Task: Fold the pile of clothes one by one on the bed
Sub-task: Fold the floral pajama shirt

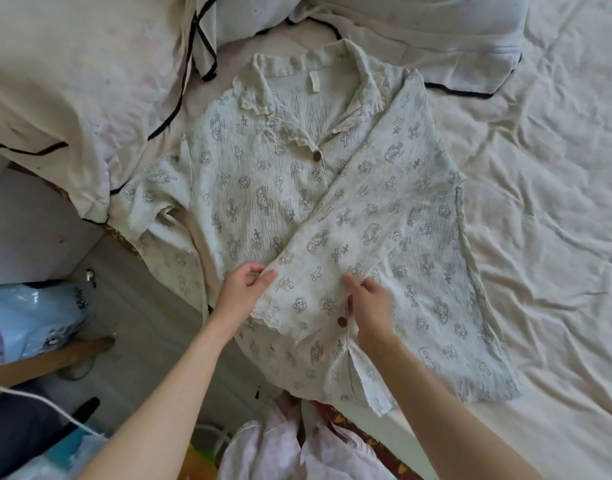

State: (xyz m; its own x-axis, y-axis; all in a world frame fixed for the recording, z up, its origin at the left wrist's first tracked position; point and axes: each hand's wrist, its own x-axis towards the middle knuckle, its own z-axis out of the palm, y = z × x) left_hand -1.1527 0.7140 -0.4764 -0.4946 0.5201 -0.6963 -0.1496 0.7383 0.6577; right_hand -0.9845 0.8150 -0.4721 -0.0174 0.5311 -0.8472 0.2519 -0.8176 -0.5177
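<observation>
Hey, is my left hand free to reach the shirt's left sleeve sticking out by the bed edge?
Probably yes. The left hand pinches the folded flap's corner, so it must release its grip first. The sleeve lies uncovered on the bed, with nothing between.

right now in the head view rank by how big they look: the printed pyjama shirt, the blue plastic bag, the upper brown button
1. printed pyjama shirt
2. blue plastic bag, partly cut off by the frame edge
3. upper brown button

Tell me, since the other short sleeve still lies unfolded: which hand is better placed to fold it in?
Left, probably. The left hand pinches the folded sleeve's hem beside the flat sleeve; the right hand is farther away.
</observation>
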